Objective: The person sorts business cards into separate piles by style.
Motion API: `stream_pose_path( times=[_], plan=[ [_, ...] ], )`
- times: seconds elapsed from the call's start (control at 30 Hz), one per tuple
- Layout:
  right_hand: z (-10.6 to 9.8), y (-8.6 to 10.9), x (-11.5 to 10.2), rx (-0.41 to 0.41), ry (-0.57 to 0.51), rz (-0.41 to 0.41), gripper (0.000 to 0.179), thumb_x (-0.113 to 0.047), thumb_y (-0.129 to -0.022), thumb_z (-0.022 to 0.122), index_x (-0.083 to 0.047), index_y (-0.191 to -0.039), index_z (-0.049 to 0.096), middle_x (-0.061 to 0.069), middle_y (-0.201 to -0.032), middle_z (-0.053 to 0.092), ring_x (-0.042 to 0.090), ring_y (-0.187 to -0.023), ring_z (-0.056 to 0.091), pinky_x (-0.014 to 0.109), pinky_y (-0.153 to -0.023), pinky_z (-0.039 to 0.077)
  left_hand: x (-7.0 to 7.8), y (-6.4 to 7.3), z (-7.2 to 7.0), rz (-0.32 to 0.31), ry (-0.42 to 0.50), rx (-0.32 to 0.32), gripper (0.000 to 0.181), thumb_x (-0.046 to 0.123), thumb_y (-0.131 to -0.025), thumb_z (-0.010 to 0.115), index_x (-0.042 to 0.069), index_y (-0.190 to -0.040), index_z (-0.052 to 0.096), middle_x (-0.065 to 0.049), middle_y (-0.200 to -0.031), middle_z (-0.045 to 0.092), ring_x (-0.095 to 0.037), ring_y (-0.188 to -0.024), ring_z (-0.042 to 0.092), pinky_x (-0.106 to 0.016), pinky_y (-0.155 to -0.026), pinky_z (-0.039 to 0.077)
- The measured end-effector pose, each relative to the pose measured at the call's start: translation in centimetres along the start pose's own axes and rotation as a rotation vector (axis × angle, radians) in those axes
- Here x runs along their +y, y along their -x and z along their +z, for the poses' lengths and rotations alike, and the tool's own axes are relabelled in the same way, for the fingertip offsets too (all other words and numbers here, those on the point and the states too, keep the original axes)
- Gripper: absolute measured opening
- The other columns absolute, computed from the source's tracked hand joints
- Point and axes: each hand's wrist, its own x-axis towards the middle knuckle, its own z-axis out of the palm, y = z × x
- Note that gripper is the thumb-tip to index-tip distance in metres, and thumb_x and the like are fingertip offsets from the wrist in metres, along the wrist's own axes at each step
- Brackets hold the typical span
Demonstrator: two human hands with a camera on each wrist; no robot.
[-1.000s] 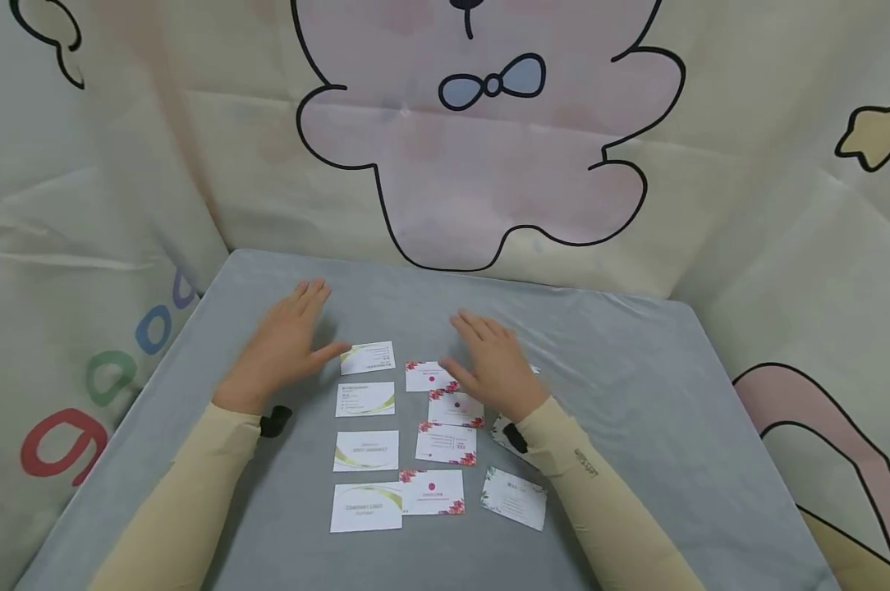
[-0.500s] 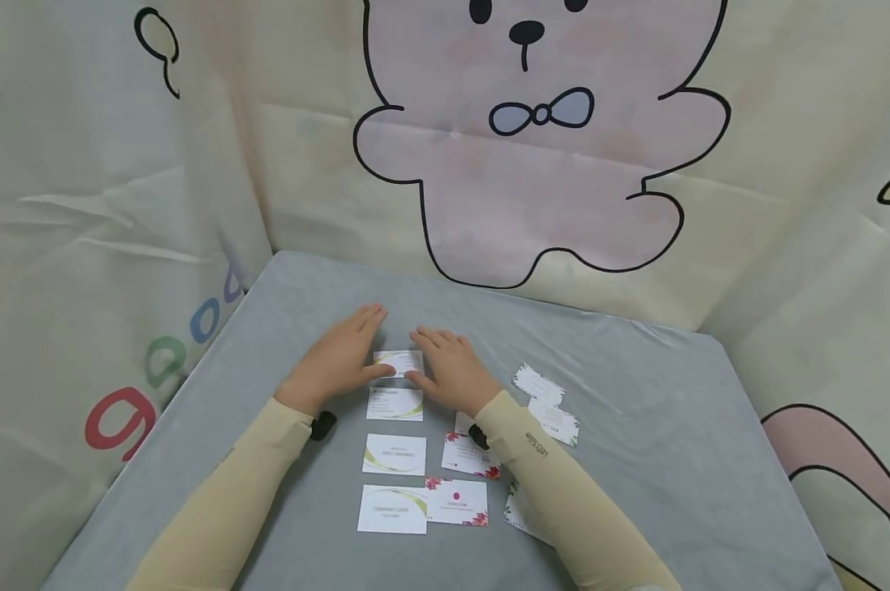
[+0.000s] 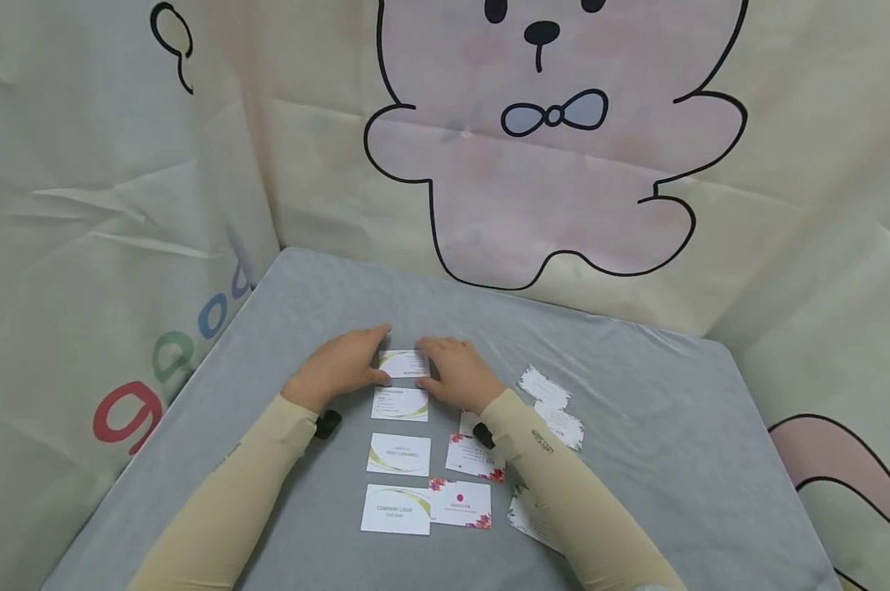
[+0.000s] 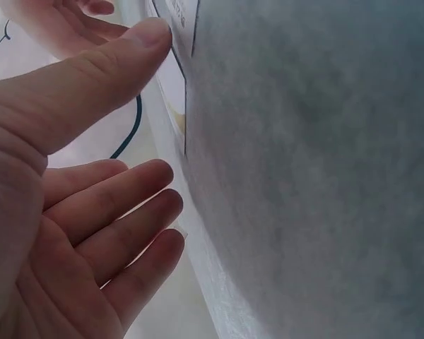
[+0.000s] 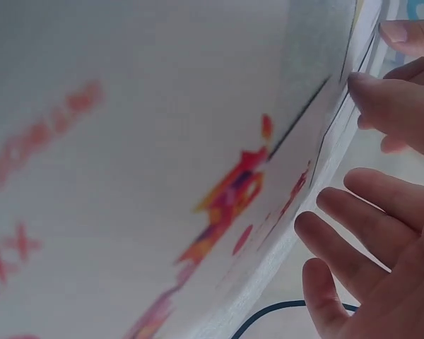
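In the head view, my left hand (image 3: pixel 340 366) and right hand (image 3: pixel 461 374) flank the farthest business card (image 3: pixel 404 364), a white one with yellow-green curves lying on the table. Both thumbs come in near its lower corners, and the other fingers stand beyond its sides. My left wrist view shows the left thumb (image 4: pixel 99 81) overlapping the card's edge, the fingers loosely extended. Similarly relaxed fingers (image 5: pixel 367 233) of the right hand show in the right wrist view. Below this card, three matching cards line up in a column: second (image 3: pixel 400 404), third (image 3: pixel 398 455) and nearest (image 3: pixel 396 509).
Cards with red flowers (image 3: pixel 461 502) lie right of the column, some hidden under the right forearm. Farther right are leaf-edged white cards (image 3: pixel 561 424), two overlapping, and another (image 3: pixel 529 519) partly behind the sleeve. A grey cloth covers the table (image 3: pixel 652 460); printed curtains surround it.
Both hands have come closer together, the right one moving left off the red-flower cards, and now frame the farthest card. The head view has shifted left and up. The cards appear unmoved.
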Motion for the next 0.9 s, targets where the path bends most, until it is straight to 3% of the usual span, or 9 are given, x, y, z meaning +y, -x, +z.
stream_pose_path(
  times=[0.47,0.7,0.9],
  plan=[
    [-0.7,-0.2,-0.4,-0.054,-0.014,0.025,0.057,-0.030,-0.101,0.078,-0.012,-0.153,0.061,0.009,-0.152,0.066,0.031,-0.144,0.060,0.058,-0.120,0.043,0.8,0.4,0.0,0.002,0.001,0.005,0.078,0.028,-0.092,0.088,0.001,-0.157,0.053,-0.014,-0.145,0.071,-0.033,-0.133,0.068,-0.050,-0.112,0.055],
    [-0.7,-0.4,-0.4,-0.077,0.003,0.018,0.054,-0.028,-0.100,0.080,-0.013,-0.150,0.063,0.007,-0.149,0.068,0.029,-0.142,0.062,0.057,-0.117,0.044,1.2,0.4,0.3,0.034,-0.024,0.024,0.068,0.024,-0.093,0.087,0.001,-0.152,0.059,-0.014,-0.139,0.074,-0.031,-0.126,0.072,-0.048,-0.106,0.058],
    [-0.8,-0.4,-0.1,-0.061,-0.005,0.007,0.053,-0.029,-0.100,0.080,-0.013,-0.148,0.064,0.007,-0.147,0.069,0.029,-0.140,0.063,0.058,-0.115,0.046,1.1,0.2,0.3,0.033,0.018,0.023,0.067,0.022,-0.093,0.088,0.003,-0.151,0.060,-0.012,-0.133,0.075,-0.026,-0.118,0.073,-0.047,-0.102,0.059]
  ],
)
